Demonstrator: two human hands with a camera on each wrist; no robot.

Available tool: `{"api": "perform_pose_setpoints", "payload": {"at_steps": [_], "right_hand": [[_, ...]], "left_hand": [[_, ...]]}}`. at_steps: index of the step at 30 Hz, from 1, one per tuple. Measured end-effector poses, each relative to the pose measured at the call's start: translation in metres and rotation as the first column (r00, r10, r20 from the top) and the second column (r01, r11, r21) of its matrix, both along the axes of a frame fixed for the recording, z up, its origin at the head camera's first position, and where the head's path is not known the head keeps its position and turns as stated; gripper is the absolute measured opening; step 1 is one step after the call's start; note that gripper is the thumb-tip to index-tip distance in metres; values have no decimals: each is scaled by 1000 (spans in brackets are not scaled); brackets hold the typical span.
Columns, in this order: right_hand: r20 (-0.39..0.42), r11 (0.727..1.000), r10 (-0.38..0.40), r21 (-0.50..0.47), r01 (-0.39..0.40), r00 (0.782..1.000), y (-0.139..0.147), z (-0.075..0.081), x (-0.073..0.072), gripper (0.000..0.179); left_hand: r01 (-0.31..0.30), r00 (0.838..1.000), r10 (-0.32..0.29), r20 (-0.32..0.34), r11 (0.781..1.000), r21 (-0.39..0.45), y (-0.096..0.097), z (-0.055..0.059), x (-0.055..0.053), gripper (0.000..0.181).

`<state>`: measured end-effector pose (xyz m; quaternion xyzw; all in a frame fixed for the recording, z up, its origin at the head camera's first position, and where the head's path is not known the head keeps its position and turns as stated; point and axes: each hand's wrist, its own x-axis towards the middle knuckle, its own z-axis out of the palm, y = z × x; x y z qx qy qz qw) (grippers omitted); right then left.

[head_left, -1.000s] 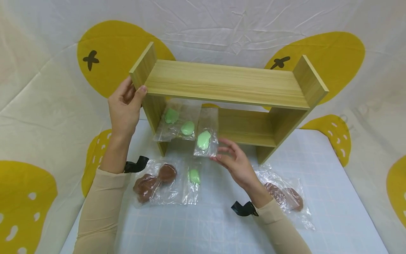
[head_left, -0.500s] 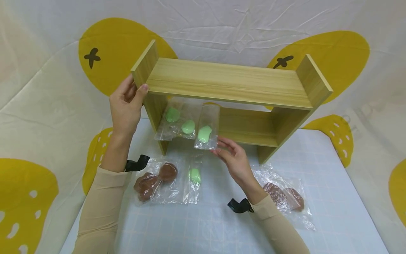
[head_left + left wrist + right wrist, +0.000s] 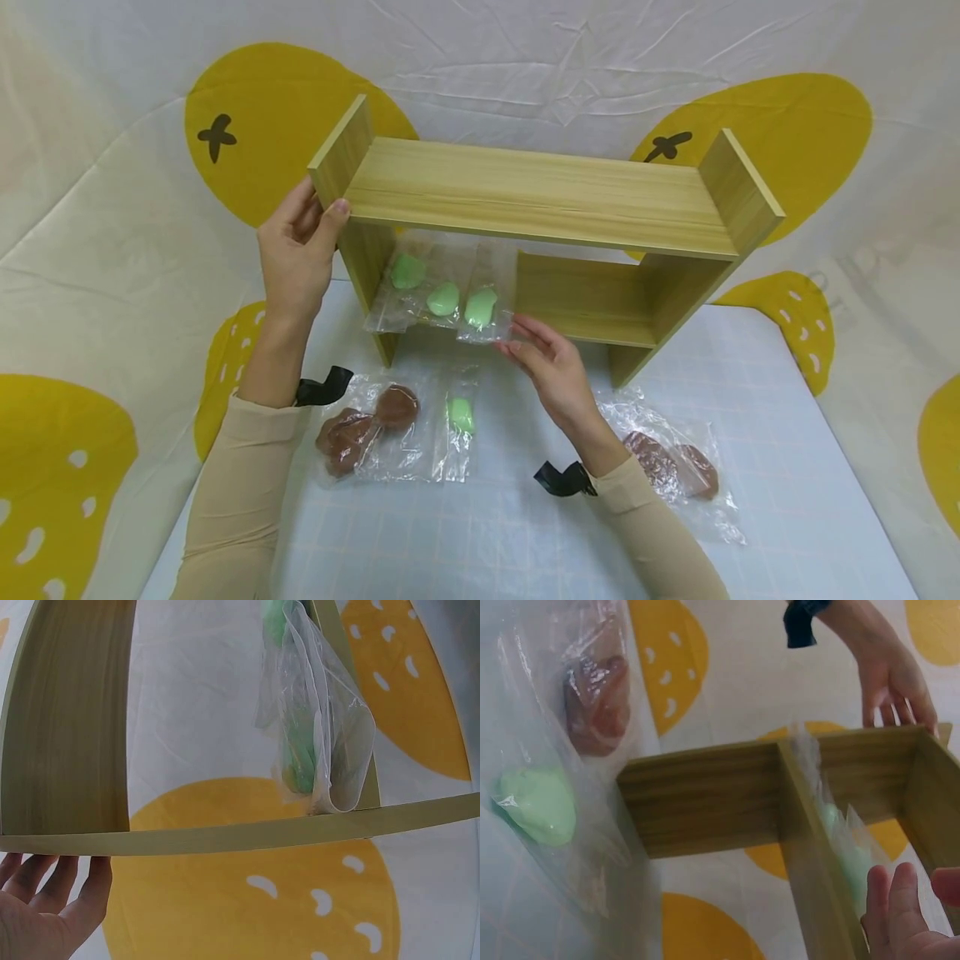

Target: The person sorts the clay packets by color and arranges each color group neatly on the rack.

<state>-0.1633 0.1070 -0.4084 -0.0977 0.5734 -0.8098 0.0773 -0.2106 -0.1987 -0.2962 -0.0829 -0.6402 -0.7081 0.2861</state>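
My left hand [image 3: 296, 246] grips the left side panel of a two-tier wooden shelf [image 3: 540, 196], thumb in front and fingers behind. On its lower tier lie clear plastic bags with pale green lumps [image 3: 443, 299], side by side at the left. The rightmost clear bag [image 3: 477, 335] sticks out slightly past the tier's front edge. My right hand [image 3: 551, 367] has its fingertips at this bag's lower right corner. In the right wrist view the right fingers [image 3: 904, 900] are extended beside the bags, the thumb standing apart from them.
On the table [image 3: 420, 542], a bag of brown pieces [image 3: 396, 408] and a bag with a green lump [image 3: 461, 415] lie in front of the shelf at left. Another bag of brown pieces [image 3: 697, 471] lies at right. A patterned cloth [image 3: 480, 67] hangs behind.
The rightmost green bag has slid back onto the lower tier, in line with its neighbours. My right hand has moved forward with it. My left hand keeps its grip on the shelf.
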Motion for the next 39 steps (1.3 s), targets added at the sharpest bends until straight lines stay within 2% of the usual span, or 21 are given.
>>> {"api": "perform_pose_setpoints", "payload": {"at_steps": [14,21,31,39], "right_hand": [[-1,999,34,31,-34,999,0,2,-10,53],[-36,992,45,117,-41,998,4,2,-7,53],[-89,957,41,291,-13,995,7,4,1,55],[-93,958,42,285,-14,995,3,3,-2,55]], "left_hand": [[2,1000,-2,4,1000,7,0,0,0,43],[5,1000,-5,1,1000,18,-1,0,1,43],[3,1000,-3,0,1000,24,-1,0,0,43],[2,1000,-2,10,1000,11,1,2,1,43]]}}
